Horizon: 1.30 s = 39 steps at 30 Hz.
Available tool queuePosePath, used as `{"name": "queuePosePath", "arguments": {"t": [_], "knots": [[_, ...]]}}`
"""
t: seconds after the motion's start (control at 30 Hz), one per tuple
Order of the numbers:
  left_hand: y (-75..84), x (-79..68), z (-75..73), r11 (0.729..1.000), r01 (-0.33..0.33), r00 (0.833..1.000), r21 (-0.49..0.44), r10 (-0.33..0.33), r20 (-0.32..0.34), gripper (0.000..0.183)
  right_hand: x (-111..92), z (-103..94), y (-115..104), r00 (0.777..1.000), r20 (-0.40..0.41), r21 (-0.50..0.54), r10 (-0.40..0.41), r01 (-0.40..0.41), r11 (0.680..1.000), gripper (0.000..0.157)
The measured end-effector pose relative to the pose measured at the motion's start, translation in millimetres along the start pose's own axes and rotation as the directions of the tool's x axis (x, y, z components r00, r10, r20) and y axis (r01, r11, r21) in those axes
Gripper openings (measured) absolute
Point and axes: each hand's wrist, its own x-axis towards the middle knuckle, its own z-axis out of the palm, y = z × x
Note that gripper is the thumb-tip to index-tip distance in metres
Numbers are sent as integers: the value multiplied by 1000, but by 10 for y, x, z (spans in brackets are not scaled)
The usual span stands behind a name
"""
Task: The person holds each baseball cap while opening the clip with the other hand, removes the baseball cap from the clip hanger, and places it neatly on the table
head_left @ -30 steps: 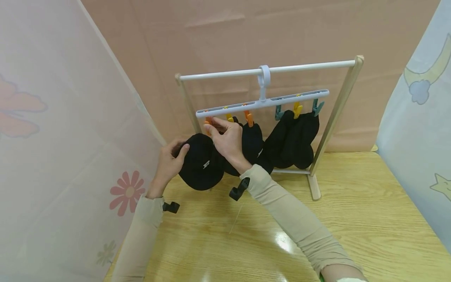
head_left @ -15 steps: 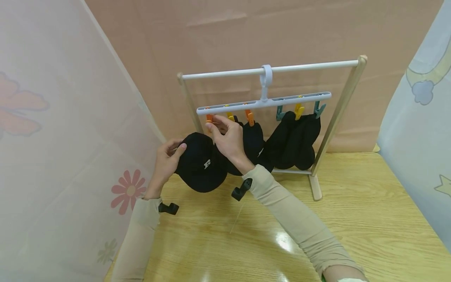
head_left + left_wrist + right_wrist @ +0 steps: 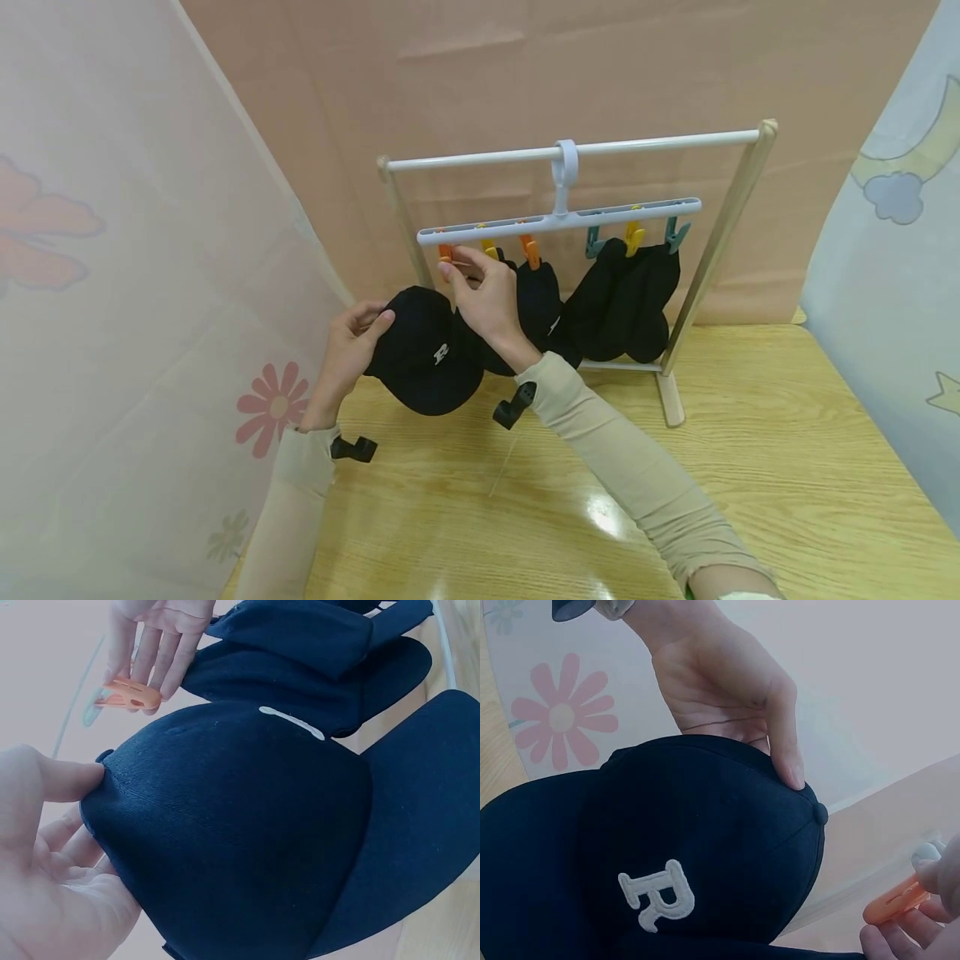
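Observation:
My left hand [image 3: 348, 350] pinches a black baseball cap [image 3: 420, 358] near its top button, thumb outside and fingers behind. A white letter R marks the front of this cap, best seen in the right wrist view. Its brim points down and toward me. My right hand [image 3: 487, 300] pinches an orange clothespin [image 3: 445, 252] at the left end of the white hanger bar [image 3: 510, 227]. In the left wrist view the orange clothespin [image 3: 133, 694] lies between the right thumb and fingers, apart from the cap crown.
The hanger hooks over the white rail of a small wooden rack [image 3: 720, 233]. Another black cap [image 3: 538, 292] hangs from yellow and orange clothespins. Dark fabric [image 3: 622, 300] hangs at right from teal and yellow clothespins. A patterned curtain [image 3: 150, 250] stands close at left.
My left hand has shifted slightly left and turned the cap, so the white R faces the head view more fully. My right hand stays at the orange clothespin.

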Motion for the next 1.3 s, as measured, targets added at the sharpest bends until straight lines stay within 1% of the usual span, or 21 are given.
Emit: {"name": "queuePosePath", "arguments": {"t": [0.17,0.33,0.5,0.8,1.07,1.23,1.3], "knots": [[39,-46,-9,1000,22,1000,4,-22,2,29,-5,-6,2,1000,-5,1,-7,7,1000,31],[47,-81,-36,999,39,999,2,-39,-19,31,-11,-2,9,1000,3,3,-2,2,1000,31],[39,-112,-58,999,23,999,-34,-24,-37,30,-22,-6,37,1000,14,-5,6,-6,1000,33],[45,-170,-46,995,-9,1000,-98,6,-29,26,-67,-55,85,1000,26,-33,-15,16,999,34],[70,-211,-47,994,-23,999,-105,18,-48,26,-115,-62,120,999,44,-6,-24,24,1000,30],[61,-227,-82,996,-37,997,-83,32,-65,29,-158,-65,138,998,57,6,-37,36,999,29],[54,-235,-99,997,-31,997,-77,25,-77,29,-180,-68,138,997,63,9,-33,33,999,29]]}}
